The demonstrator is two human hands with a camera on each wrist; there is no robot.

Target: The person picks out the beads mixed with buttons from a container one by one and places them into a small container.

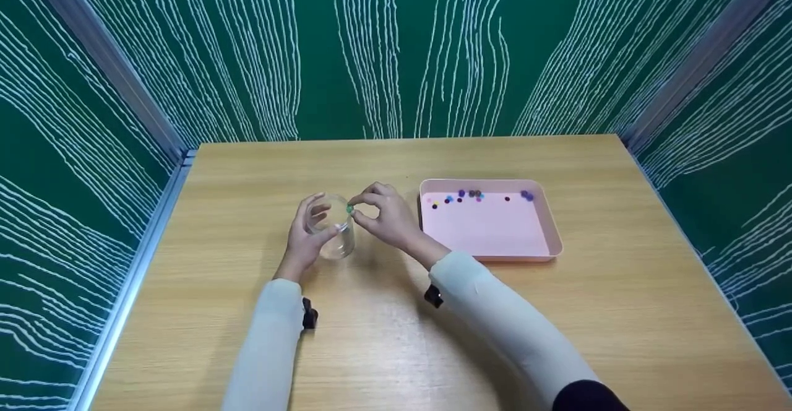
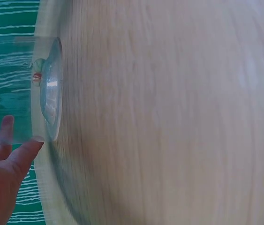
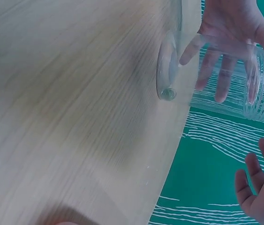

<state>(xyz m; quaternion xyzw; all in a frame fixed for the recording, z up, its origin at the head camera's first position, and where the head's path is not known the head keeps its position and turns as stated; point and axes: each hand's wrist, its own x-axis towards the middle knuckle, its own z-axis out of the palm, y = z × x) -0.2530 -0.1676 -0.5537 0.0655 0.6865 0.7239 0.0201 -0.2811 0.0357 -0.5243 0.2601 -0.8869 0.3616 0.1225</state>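
A clear jar (image 1: 337,249) stands upright on the table, its mouth facing up. My left hand (image 1: 302,241) grips it from the left, fingers round the far side and thumb on the near side. In the head view my right hand (image 1: 387,216) pinches a small green ball (image 1: 350,209) between thumb and index finger at the jar's right rim. Through the glass, the right wrist view has a greenish ball (image 3: 168,94) at the jar's bottom. A reddish spot (image 2: 37,78) shows beside the green at the bottom in the left wrist view.
To the right of my right hand, a shallow pink tray (image 1: 495,237) holds several small coloured balls (image 1: 475,194), mostly along its far side. The wooden table (image 1: 383,361) meets green walls (image 1: 408,52) with white wavy lines at its far edge and sides.
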